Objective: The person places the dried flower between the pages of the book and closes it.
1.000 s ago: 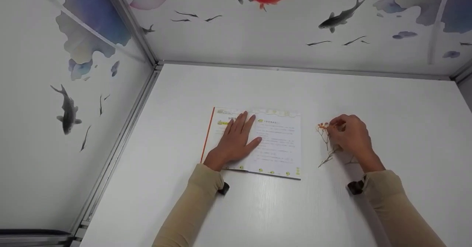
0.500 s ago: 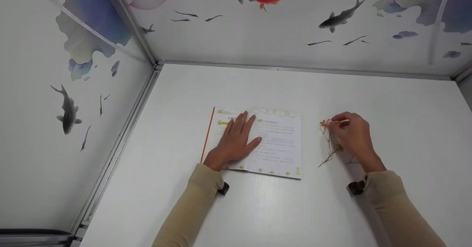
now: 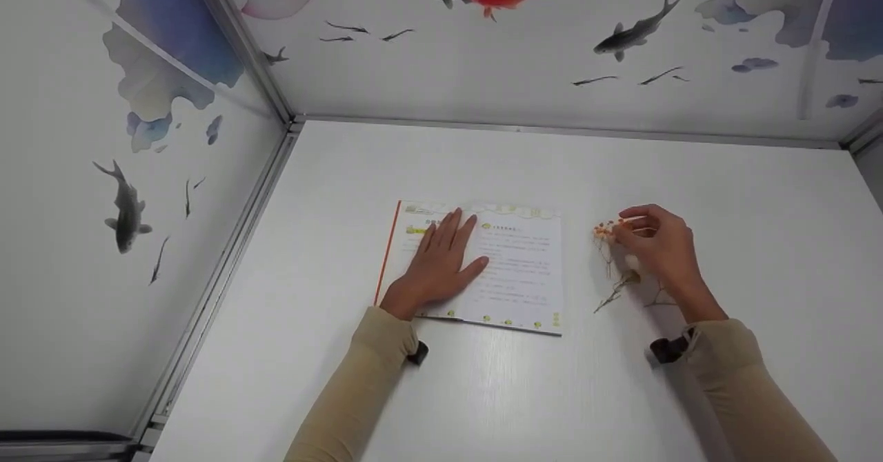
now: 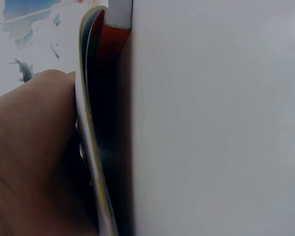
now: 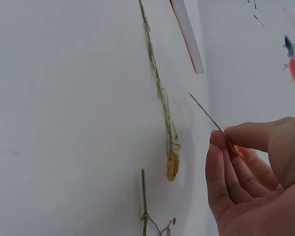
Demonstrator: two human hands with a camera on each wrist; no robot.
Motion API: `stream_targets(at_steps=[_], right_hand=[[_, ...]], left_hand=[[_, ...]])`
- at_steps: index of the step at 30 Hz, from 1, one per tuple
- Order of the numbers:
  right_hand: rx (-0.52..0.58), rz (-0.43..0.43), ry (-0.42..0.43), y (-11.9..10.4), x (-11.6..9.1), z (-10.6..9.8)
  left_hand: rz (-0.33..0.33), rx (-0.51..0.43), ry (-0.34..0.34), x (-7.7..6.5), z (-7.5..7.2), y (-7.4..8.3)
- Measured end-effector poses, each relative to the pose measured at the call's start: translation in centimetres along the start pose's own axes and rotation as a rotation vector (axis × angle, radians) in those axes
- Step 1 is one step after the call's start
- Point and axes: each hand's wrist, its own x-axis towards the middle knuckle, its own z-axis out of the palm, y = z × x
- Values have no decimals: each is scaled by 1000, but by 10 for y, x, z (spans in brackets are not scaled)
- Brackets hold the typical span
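My left hand [image 3: 438, 269] lies flat with its fingers spread on the left page of an open book [image 3: 521, 269]. In the left wrist view, that hand rests against the curved page edges [image 4: 91, 147], with an orange strip of the book [image 4: 110, 44] behind. My right hand [image 3: 659, 248] pinches a thin dried flower sprig [image 5: 205, 110] between thumb and index finger; an orange part shows at the fingertips. Under the hand, a dried stem with a yellowish head [image 5: 157, 83] lies on the table. A branched sprig with small reddish buds [image 5: 144, 196] lies lower in that view.
The white tabletop [image 3: 497, 400] is bordered by metal rails. Panels painted with fish [image 3: 628, 34] rise at the back and the left side [image 3: 55, 241]. A dark camera sits at each wrist.
My right hand has risen slightly with the sprig, and its index finger has straightened somewhat. The left hand and the book stay in place.
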Motion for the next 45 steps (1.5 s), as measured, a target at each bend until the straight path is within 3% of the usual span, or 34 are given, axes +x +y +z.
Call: stream_targets(at_steps=[11, 19, 27, 38, 45], right_hand=[[193, 43, -59, -30, -6, 15], [243, 66, -129, -39, -10, 41], [225, 90, -202, -50, -11, 67], [279, 35, -259, -61, -10, 89], [116, -78, -190, -66, -8, 96]], left_hand=[[2, 9, 10, -2, 1, -3], [20, 2, 28, -4, -3, -1], [3, 39, 20, -5, -5, 1], [31, 10, 12, -7, -11, 5], [31, 22, 9, -6, -8, 4]])
